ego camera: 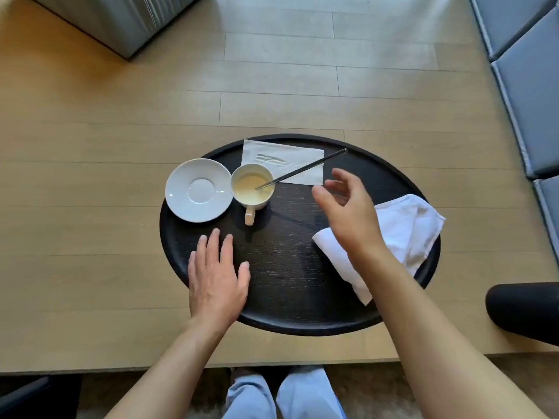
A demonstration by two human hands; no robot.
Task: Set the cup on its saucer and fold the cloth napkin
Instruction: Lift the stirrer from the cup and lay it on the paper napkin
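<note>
A white cup (253, 186) holding pale liquid stands on the black oval tray (281, 267), its handle pointing toward me. A dark stirrer (305, 168) leans in the cup. The empty white saucer (198, 190) lies just left of the cup, touching it. A crumpled white cloth napkin (405, 228) lies on the tray's right side. My left hand (216, 276) rests flat on the tray's near left part, fingers apart. My right hand (348, 211) hovers between cup and napkin, fingers spread and holding nothing, its wrist covering part of the napkin.
A white paper napkin (282, 160) lies at the tray's far edge under the stirrer. The tray sits on a light wooden table (90, 146). Blue-grey cushions (529, 86) line the right side. A grey box (121, 19) stands at the far left. A dark round object (523, 313) sits near right.
</note>
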